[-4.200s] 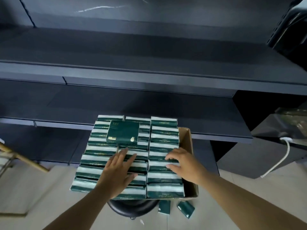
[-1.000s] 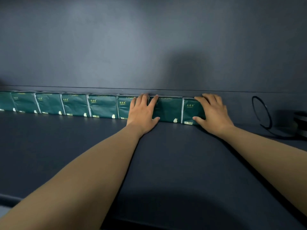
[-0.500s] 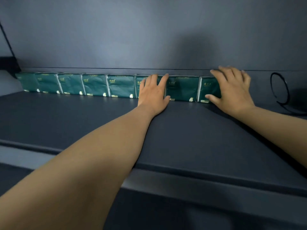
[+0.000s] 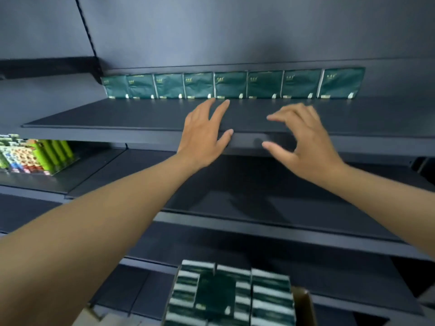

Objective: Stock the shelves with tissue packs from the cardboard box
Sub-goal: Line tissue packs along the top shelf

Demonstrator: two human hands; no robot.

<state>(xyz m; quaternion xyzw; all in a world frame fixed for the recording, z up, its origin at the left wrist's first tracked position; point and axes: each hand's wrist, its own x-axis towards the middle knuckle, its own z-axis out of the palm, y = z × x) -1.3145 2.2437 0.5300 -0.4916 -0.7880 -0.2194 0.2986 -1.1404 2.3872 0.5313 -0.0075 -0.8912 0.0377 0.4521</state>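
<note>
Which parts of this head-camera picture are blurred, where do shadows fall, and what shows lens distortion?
Head view: the right hand and the packs in the cardboard box are motion-blurred; the row of tissue packs is sharper. The arms' shadows fall on the lower shelf. Wide-angle distortion bends the upright and tilts the shelf edges.

On the neighbouring shelf bay to the far left, a cluster of colourful packaged goods (image 4: 17, 156) stands on a lower board; the nearer ones carry busy red, white and blue patterns, though the print is too blurred to read. Just beside them on the right stands a row of bright green cylindrical items (image 4: 55, 152), upright and touching one another. A dark perforated upright post (image 4: 86, 31) runs diagonally up the grey back panel (image 4: 235, 27), dividing that bay from the next.
</note>
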